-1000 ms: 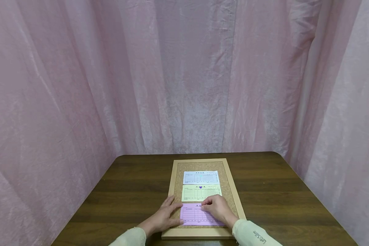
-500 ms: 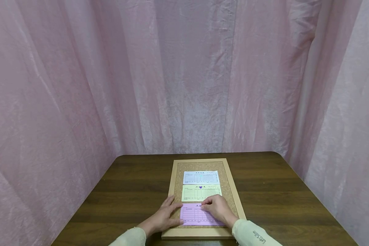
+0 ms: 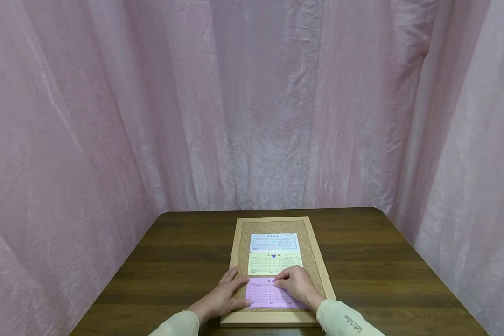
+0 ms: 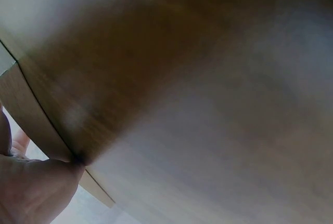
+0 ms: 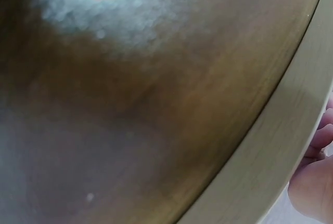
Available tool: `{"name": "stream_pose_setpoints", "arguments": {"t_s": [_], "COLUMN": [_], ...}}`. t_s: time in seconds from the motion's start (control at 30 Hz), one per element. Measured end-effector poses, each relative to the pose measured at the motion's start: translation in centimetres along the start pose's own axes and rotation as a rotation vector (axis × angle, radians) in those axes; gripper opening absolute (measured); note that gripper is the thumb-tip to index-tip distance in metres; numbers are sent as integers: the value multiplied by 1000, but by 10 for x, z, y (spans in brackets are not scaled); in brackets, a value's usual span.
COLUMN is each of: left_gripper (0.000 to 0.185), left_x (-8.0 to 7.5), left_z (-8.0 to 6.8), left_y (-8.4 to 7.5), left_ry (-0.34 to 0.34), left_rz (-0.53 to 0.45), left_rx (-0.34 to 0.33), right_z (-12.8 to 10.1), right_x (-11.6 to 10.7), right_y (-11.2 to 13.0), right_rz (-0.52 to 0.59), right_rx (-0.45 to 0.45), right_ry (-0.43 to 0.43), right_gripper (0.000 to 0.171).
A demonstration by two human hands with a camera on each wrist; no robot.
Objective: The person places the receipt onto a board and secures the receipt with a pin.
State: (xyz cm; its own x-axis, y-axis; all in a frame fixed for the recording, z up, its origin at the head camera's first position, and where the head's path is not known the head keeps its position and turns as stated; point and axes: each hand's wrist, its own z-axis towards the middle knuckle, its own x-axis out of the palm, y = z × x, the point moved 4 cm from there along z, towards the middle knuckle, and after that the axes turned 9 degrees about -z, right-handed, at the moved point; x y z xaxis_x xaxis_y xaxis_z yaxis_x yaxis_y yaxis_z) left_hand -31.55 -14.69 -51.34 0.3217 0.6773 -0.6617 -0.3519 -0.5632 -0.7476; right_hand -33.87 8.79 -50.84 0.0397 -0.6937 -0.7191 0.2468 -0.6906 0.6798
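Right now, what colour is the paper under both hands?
Pink-purple paper with a printed grid; the head view shows it best.

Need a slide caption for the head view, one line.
Both hands, left hand and right hand, rest on a pink slip on a cork board on a table.

Counted in the head view: one cork board (image 3: 312, 261), lower centre of frame; three paper slips on it, one white (image 3: 274, 242), one yellow (image 3: 269, 263), one pink (image 3: 263, 295); two hands, left (image 3: 223, 295) and right (image 3: 297, 284); one table (image 3: 185, 252).
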Motion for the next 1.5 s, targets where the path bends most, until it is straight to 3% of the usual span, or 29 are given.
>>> {"name": "stream_pose_setpoints", "arguments": {"t_s": [0.93, 1.5], "left_gripper": [65, 63], "left_x": [0, -1], "left_z": [0, -1], "left_y": [1, 1], "left_ry": [10, 9], "left_rz": [-14, -18], "left_rx": [-11, -3], "right_z": [0, -1], "right_x": [0, -2], "right_y": [0, 3], "right_rz": [9, -4], "right_rx": [20, -62], "right_ry": [-1, -9], "right_gripper": [4, 4]}}
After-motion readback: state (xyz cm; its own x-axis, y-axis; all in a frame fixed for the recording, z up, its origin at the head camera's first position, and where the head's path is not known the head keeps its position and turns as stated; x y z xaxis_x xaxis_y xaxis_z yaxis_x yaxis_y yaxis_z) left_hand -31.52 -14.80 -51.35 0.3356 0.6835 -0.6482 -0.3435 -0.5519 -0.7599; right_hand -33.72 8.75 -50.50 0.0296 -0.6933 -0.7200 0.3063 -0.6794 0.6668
